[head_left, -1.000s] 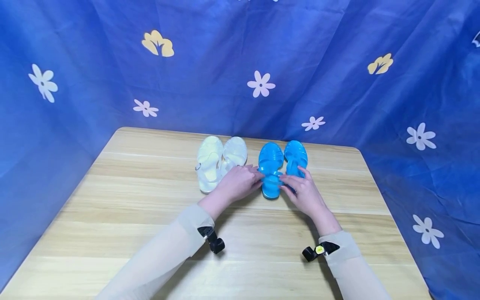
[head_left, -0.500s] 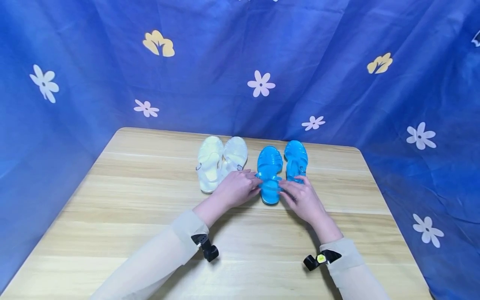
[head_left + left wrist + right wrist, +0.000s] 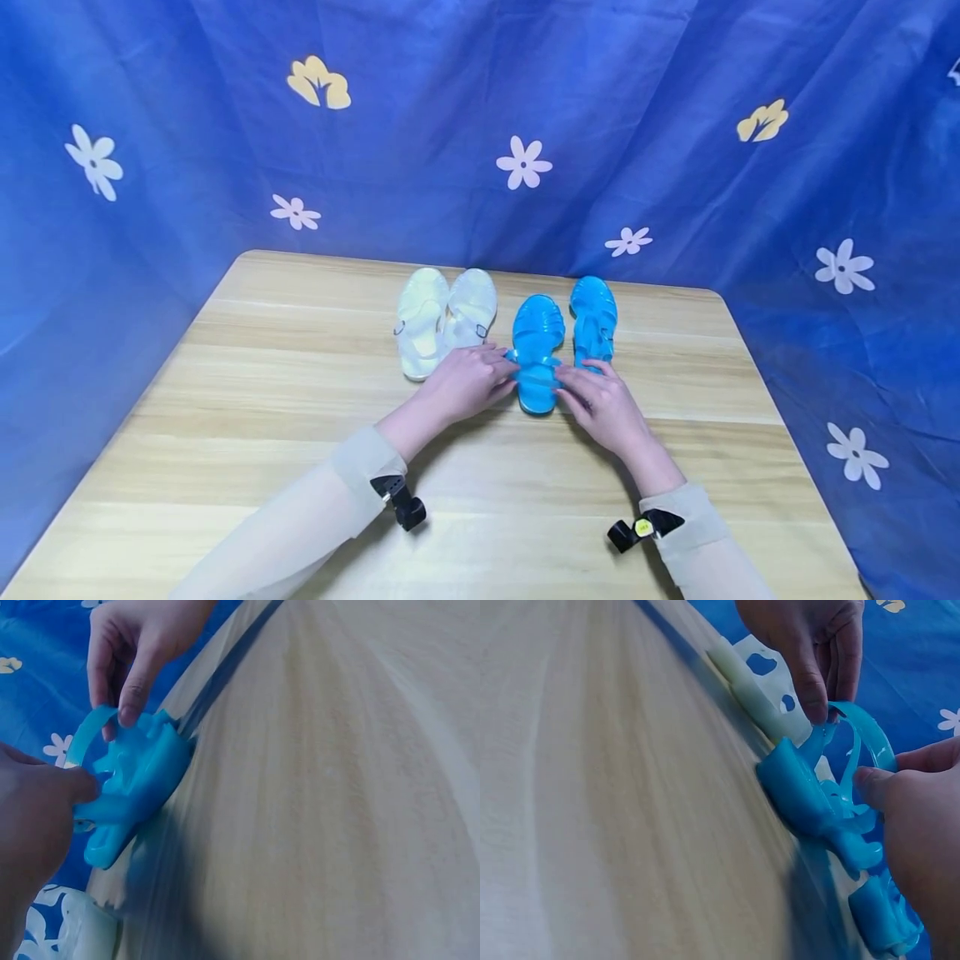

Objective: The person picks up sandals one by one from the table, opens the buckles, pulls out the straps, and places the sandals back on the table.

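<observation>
Your left hand (image 3: 468,383) and right hand (image 3: 600,404) each pinch a side of the blue sandal (image 3: 536,354) mid-table (image 3: 225,400), seemingly by its strap (image 3: 866,739), to steady it; its mate (image 3: 594,321) and the white pair (image 3: 442,321) flank it.

Both forearms in beige sleeves reach forward, converging toward the far middle of the table. Left hand (image 3: 468,382) palm down, fingers curled, fingertips pinching. Right hand (image 3: 603,404) palm down, fingers curled, fingertips pinching, close opposite left hand.
</observation>
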{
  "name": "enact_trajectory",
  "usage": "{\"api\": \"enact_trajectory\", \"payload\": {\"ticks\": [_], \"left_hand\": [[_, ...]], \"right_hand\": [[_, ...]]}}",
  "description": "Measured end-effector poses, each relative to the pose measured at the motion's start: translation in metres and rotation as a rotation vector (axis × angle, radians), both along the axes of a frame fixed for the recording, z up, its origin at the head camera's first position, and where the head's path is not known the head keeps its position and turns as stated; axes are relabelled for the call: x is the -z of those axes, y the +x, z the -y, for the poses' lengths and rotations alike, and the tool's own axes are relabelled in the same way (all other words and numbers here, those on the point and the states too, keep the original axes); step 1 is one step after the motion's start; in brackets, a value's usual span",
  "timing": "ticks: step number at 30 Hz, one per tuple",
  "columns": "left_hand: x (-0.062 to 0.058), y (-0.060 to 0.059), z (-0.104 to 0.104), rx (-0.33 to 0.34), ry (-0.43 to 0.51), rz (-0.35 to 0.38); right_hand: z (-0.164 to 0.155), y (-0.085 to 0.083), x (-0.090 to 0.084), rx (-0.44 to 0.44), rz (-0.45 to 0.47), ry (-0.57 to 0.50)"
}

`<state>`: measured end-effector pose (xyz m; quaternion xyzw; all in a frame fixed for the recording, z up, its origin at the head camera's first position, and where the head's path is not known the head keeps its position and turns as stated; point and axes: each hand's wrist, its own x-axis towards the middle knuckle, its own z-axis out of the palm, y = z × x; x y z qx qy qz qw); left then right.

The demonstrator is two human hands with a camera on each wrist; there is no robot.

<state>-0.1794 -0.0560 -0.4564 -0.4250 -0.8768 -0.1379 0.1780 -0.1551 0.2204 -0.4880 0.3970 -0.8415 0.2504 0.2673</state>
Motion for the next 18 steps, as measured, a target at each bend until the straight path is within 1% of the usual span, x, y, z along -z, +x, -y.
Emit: {"api": "enact_trajectory", "payload": {"ticks": [5, 13, 18], "left_hand": [[0.003, 0.003, 0.005, 0.018, 0.028, -0.005], [0.003, 0.012, 0.010, 0.021, 0.055, 0.020], [0.005, 0.018, 0.012, 0.032, 0.066, 0.011]], "right_hand": [[0.003, 0.003, 0.001, -0.018, 0.004, -0.020], [0.004, 0.011, 0.002, 0.006, 0.035, -0.006], [0.005, 0.019, 0.002, 0.015, 0.045, 0.005]]}}
